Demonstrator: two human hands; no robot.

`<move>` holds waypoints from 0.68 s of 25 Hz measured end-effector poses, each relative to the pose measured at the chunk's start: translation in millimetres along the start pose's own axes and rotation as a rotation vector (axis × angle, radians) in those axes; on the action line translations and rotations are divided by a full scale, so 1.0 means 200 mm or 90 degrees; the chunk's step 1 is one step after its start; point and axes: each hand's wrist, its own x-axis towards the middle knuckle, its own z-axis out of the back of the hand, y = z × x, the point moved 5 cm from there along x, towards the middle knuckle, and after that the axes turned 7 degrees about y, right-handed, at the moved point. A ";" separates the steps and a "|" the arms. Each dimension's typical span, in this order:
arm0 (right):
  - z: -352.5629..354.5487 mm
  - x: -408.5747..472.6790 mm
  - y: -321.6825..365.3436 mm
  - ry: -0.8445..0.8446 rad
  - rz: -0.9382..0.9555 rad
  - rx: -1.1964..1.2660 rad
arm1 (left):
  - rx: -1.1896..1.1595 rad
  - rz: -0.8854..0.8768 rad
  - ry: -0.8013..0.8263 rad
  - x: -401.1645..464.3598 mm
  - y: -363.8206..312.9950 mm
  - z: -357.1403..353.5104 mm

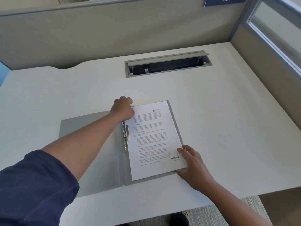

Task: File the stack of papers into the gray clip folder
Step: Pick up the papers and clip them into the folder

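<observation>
White desk (211, 111): papers (154, 141) inside open gray folder (91, 144)

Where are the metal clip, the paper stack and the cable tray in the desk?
metal clip (125, 136): head view, on the lever along the folder's spine.
paper stack (154, 141): head view, middle of the top printed sheet.
cable tray (167, 58): head view, on its raised gray lid.

gray clip folder (91, 144), white printed papers (153, 141), navy sleeve (32, 185)

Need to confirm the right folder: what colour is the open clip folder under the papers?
Gray, plain, with no pattern: the clip folder shows best in the head view.
</observation>
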 end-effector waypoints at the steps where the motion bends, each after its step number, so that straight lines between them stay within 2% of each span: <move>1: 0.00 0.00 0.00 -0.001 0.001 0.004 | -0.008 -0.039 -0.006 -0.01 -0.07 -0.02; 3: 0.00 0.00 -0.01 -0.003 0.000 0.021 | -0.030 -0.121 0.006 -0.02 -0.24 -0.08; 5: 0.00 -0.01 -0.02 -0.006 0.001 0.039 | -0.027 -0.156 0.029 -0.03 -0.41 -0.17; 10: 0.00 -0.02 -0.02 -0.011 0.012 0.055 | 0.090 -0.145 -0.015 -0.01 -0.62 -0.31; 17: 0.00 -0.01 -0.02 -0.008 0.026 0.058 | 0.031 -0.124 0.040 0.04 -0.60 -0.36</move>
